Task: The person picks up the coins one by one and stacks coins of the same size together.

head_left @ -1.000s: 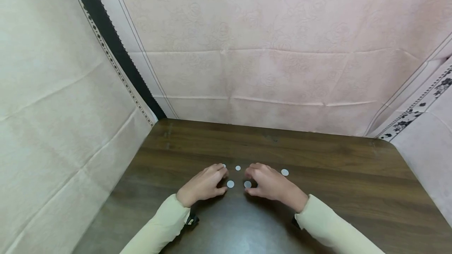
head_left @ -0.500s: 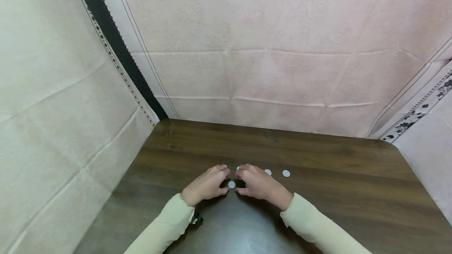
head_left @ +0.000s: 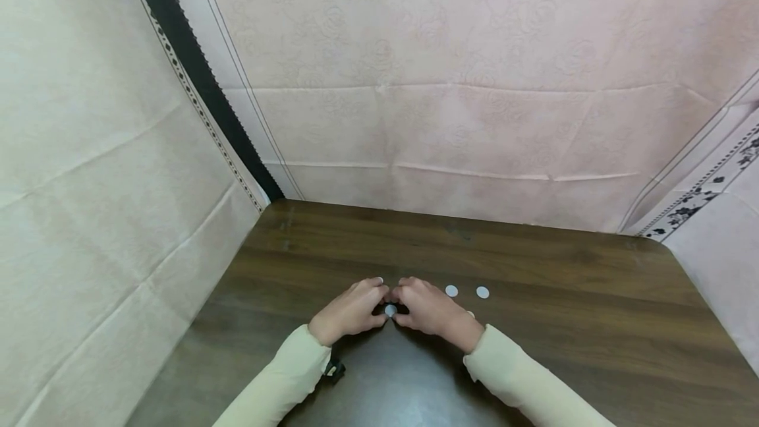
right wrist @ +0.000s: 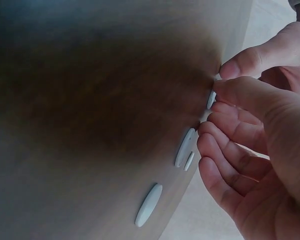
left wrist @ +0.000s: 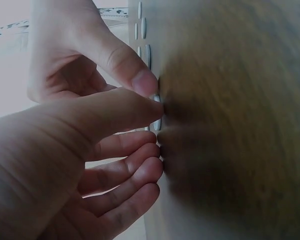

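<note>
A small white disc (head_left: 390,310) lies on the wooden table (head_left: 332,242) between my two hands. My left hand (head_left: 352,308) comes at it from the left, fingers curved, with thumb and index fingertips at its edge. From the opposite side my right hand (head_left: 431,307) has thumb and index fingertips at the same disc. The two thumb tips meet on its near side. In the left wrist view the white disc (left wrist: 157,120) shows edge-on between thumb and index finger. Behind the left fingers peeks another white disc (head_left: 380,280), mostly hidden.
To the right of my right hand lie a white disc (head_left: 452,290) and a second white disc (head_left: 483,292). Another disc (head_left: 470,313) is partly hidden by my right wrist. A pale cloth (head_left: 462,117) hangs behind the table, with cloth (head_left: 107,170) at the left too.
My right hand has moved left to the disc beside my left hand, uncovering discs on the right. My left hand has stayed almost in place, and its fingers now meet the right hand's.
</note>
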Available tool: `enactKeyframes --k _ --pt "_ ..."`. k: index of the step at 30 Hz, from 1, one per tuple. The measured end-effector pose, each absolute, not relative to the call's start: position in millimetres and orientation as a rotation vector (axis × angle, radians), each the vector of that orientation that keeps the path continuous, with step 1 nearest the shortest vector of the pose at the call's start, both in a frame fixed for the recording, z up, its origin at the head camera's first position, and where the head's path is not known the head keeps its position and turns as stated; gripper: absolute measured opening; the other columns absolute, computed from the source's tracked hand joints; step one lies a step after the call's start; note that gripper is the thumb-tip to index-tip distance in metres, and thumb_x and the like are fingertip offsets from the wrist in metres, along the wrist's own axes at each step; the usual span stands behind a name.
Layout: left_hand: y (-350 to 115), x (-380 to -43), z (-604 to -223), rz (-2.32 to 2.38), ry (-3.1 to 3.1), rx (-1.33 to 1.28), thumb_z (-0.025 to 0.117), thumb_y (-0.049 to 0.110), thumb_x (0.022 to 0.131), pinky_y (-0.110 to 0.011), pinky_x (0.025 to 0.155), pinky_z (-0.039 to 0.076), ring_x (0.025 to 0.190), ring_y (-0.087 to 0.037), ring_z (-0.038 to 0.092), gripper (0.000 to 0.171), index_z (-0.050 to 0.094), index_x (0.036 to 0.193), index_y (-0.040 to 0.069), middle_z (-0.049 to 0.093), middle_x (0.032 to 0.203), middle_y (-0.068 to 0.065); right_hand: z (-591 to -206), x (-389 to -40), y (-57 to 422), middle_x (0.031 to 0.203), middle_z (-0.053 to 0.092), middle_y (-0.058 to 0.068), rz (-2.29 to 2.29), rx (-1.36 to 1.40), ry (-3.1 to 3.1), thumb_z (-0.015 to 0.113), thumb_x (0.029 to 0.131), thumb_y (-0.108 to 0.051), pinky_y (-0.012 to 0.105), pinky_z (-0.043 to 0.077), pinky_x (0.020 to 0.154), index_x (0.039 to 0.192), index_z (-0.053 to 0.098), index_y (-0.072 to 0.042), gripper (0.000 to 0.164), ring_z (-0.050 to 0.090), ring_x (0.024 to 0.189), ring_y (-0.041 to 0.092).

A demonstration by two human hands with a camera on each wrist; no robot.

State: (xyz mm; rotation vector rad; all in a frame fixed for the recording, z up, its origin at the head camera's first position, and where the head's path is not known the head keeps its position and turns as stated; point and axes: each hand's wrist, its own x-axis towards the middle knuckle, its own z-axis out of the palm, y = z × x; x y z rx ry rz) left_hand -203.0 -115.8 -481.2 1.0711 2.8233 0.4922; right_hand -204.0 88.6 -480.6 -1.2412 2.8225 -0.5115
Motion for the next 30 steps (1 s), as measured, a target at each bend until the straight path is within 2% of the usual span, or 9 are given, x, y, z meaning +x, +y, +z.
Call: enactKeyframes --k 2,7,17,30 --pt "-115.1 -203.6 -481.9 0.491 2.828 1.082 0.081 0.016 0.093 -0.022 0.070 0.050 0.080 -0.009 0.054 0.015 0.071 0.100 0.008 0.063 0.097 -0.004 -480.8 -204.8 87.6 0.091 0.067 0.002 -0.517 -1.238 2.824 0.081 0.092 -0.016 0.023 0.051 0.069 0.093 0.076 -0.014 0.006 0.056 0.080 0.009" --pt "-113.9 -204.0 -483.0 0.508 2.833 1.092 0.081 0.013 0.092 -0.022 0.068 0.050 0.078 -0.008 0.053 0.013 0.071 0.098 0.008 0.063 0.095 -0.005 -480.2 -205.8 86.9 0.085 0.063 0.003 -0.530 -1.230 2.822 0.081 0.092 -0.014 0.022 0.046 0.065 0.084 0.072 -0.015 0.012 0.050 0.075 0.008" --pt "-112.7 -203.3 -486.0 0.548 2.830 1.119 0.080 0.009 0.091 -0.022 0.069 0.052 0.079 -0.009 0.056 0.011 0.071 0.096 0.007 0.063 0.093 -0.005 -480.0 -203.6 86.0 0.086 0.062 0.003 -0.528 -1.206 2.820 0.080 0.094 -0.016 0.022 0.047 0.064 0.087 0.076 -0.016 0.008 0.051 0.074 0.009" --pt "-112.9 -201.7 -487.0 0.597 2.823 1.125 0.080 0.008 0.091 -0.024 0.071 0.053 0.079 -0.006 0.055 0.011 0.069 0.093 0.007 0.063 0.091 -0.003 -480.7 -203.2 85.6 0.083 0.061 0.002 -0.508 -1.244 2.826 0.080 0.093 -0.015 0.022 0.045 0.064 0.084 0.074 -0.016 0.011 0.050 0.073 0.009"
